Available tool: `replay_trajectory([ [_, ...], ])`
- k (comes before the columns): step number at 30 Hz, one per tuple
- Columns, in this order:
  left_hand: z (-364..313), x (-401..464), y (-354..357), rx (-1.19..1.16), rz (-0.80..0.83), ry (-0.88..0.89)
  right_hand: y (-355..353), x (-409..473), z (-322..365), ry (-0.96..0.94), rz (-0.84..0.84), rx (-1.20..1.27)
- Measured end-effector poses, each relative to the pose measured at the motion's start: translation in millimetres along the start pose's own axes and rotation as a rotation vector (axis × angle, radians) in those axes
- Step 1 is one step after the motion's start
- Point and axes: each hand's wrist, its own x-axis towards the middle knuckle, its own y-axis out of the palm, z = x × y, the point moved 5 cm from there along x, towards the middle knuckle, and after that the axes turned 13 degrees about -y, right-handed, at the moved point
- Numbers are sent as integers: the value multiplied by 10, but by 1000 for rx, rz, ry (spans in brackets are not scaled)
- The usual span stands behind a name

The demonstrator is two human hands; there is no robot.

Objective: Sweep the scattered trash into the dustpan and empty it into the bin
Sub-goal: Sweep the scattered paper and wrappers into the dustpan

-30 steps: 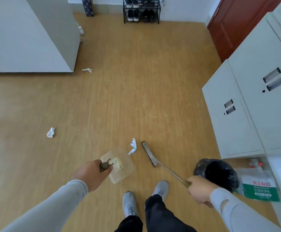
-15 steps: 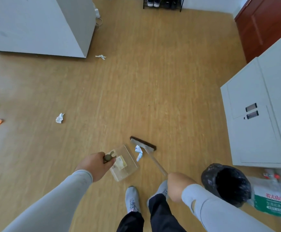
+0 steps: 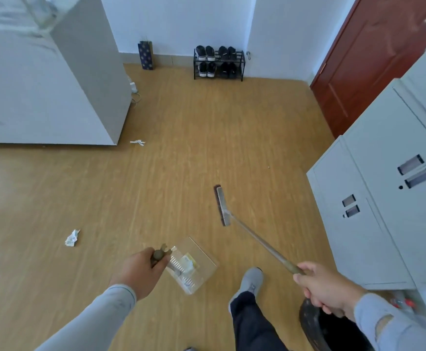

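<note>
Left hand [image 3: 141, 271] closed on dustpan [image 3: 194, 266] handle; pan near feet, scraps inside. Right hand [image 3: 327, 287] closed on broom [image 3: 222, 206]; head held ahead. Bin [image 3: 315, 325] near right. Sweeping judged in hand: wad [image 3: 72, 238] left, scrap [image 3: 137, 142] far. Next: pan set by wad.
</note>
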Motion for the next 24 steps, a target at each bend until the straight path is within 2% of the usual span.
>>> replay_trajectory([
  [4, -808, 410, -220, 22, -11, -8, -712, 617, 105, -40, -105, 48],
  [8, -1855, 767, -550, -51, 0, 36, -1506, 1166, 145, -17, -125, 66],
  [13, -3115, 944, -927, -127, -95, 106, -2204, 1545, 12, 36, -151, 97],
  [16, -3623, 1117, -1043, -84, -110, 123, -2430, 1751, -15, 116, -94, 236],
  [24, -4841, 1945, -1228, -37, -82, 193, -3311, 2517, 481, 194, -182, 310],
])
